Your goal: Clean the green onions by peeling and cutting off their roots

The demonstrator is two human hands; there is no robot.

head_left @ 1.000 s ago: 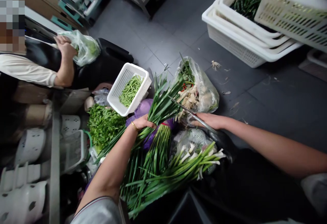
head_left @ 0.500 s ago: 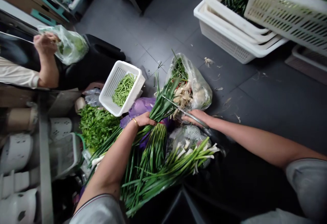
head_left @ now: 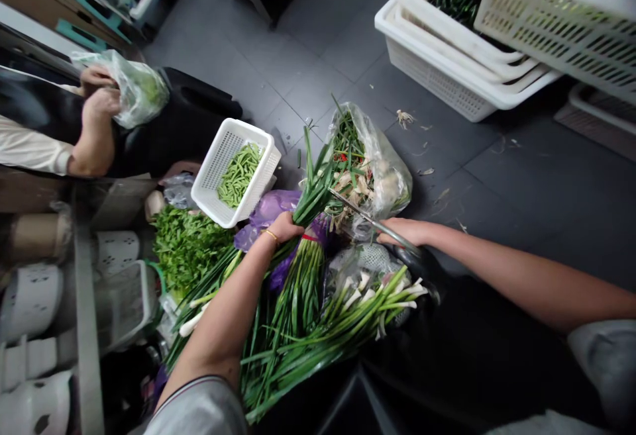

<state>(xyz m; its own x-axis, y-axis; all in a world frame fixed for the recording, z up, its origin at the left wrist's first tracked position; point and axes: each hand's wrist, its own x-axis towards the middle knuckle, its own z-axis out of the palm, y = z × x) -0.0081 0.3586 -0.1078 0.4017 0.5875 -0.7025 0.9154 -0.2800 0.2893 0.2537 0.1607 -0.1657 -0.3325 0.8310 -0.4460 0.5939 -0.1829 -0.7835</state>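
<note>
My left hand (head_left: 287, 228) is closed around a bunch of long green leaves (head_left: 315, 196), their tops pointing away from me. Beneath and beside it lie several bunches of leafy green stalks, one bound with a red band (head_left: 311, 237). My right hand (head_left: 401, 231) grips a tool with a long narrow metal blade (head_left: 355, 208); its exact kind is unclear. The blade's tip points at the held leaves. Beyond it, an open clear plastic bag (head_left: 390, 170) holds green scraps and pale roots. White-ended stalks (head_left: 380, 294) lie closest to me.
A white basket (head_left: 206, 187) of green beans stands left of the bag, with leafy greens (head_left: 191, 249) below it. Stacked white crates (head_left: 437, 81) are at upper right. Root scraps (head_left: 405, 118) litter the floor. At left, another person's hands (head_left: 102, 94) handle a plastic bag.
My right hand and the blade have moved right, away from the held leaves. The held bunch now stands more upright in my left hand. The other person's second hand has come into view.
</note>
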